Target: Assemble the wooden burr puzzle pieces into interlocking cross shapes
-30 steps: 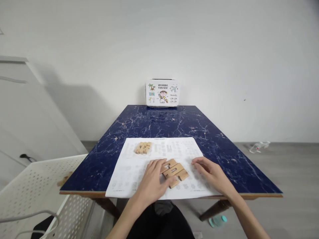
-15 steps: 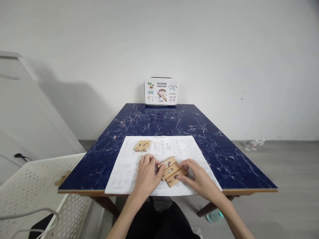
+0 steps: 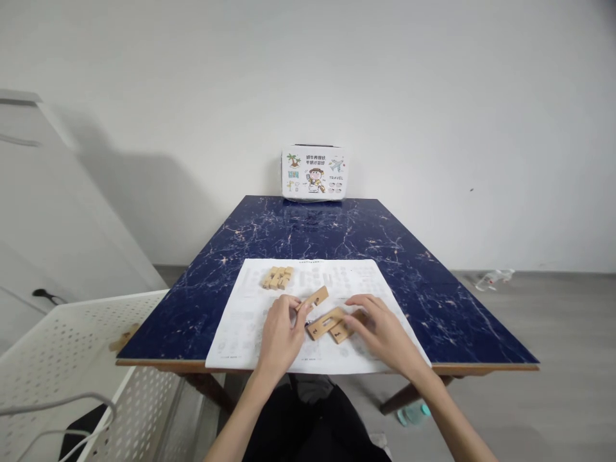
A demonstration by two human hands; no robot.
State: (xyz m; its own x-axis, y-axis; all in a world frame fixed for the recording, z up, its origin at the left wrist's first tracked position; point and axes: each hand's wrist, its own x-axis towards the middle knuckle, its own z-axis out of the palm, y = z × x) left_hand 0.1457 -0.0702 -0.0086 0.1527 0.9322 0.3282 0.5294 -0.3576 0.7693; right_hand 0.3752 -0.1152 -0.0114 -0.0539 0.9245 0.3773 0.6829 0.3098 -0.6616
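My left hand [image 3: 282,330] pinches a slotted wooden block [image 3: 317,297] between thumb and fingers, its far end tilted up over the paper. Below it, a second slotted wooden block [image 3: 317,329] with a dark mark on its end lies on the printed sheet [image 3: 240,346]. A third wooden block [image 3: 342,333] lies against it on the right, partly covered by my right hand [image 3: 385,333]. That hand is open, with thumb and forefinger apart; whether the thumb touches the block I cannot tell. Several small wooden blocks [image 3: 278,278] lie grouped at the sheet's upper left.
The sheet lies at the near edge of a blue marbled table [image 3: 308,234]. A white printed case [image 3: 314,173] stands at the back against the wall. To the left is a white perforated basket [image 3: 144,391] with cables. A bottle [image 3: 414,414] is on the floor at right.
My left hand has lifted the upper slotted block away from the other two. My right hand's fingers have spread and come off the blocks somewhat. The camera view has shifted slightly.
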